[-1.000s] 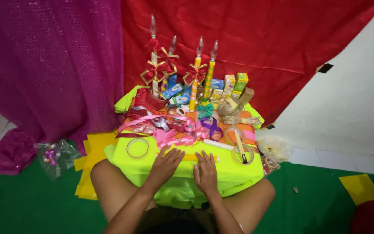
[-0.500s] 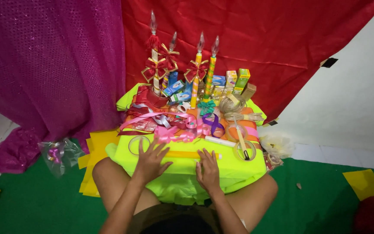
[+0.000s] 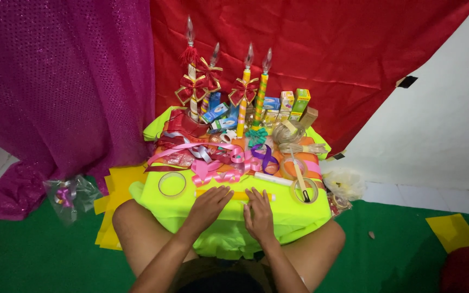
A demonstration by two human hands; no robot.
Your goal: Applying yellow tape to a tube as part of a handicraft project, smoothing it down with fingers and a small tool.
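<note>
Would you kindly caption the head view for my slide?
Both hands, left hand and right hand, rest on a ribbon-strewn neon-green table.

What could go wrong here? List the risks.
1. The decorated candles stand upright at the back of the cloth-covered table; a tug on the cloth might topple them.
2. Loose ribbons lie just beyond the left hand and right hand and could snag fingers.
</note>
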